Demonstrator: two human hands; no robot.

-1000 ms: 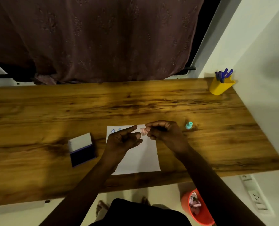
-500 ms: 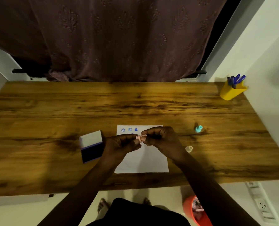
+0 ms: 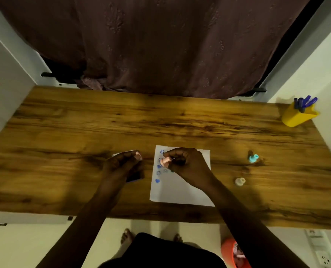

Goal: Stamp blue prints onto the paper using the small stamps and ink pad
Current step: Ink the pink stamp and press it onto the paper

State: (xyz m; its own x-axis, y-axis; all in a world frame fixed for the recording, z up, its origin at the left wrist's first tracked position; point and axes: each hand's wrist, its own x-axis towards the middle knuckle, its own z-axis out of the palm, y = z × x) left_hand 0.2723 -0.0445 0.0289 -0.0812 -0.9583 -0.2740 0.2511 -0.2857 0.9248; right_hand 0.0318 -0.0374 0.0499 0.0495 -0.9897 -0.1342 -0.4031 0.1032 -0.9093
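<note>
A white sheet of paper lies on the wooden table, with several blue prints down its left side. My right hand is shut on a small pink stamp, held tilted just over the paper's upper left part. My left hand rests to the left of the paper, curled over the ink pad, which is mostly hidden; only a dark corner and a white edge show. Whether it grips the pad I cannot tell. A teal stamp and a cream stamp stand to the right of the paper.
A yellow holder with blue pens stands at the table's back right corner by the wall. A brown curtain hangs behind the table. An orange bin sits on the floor at the right, near a power strip.
My hands have parted: the left hand moved left over the ink pad, the right hand kept the pink stamp above the paper. More blue prints show on the paper's left side. The camera shifted.
</note>
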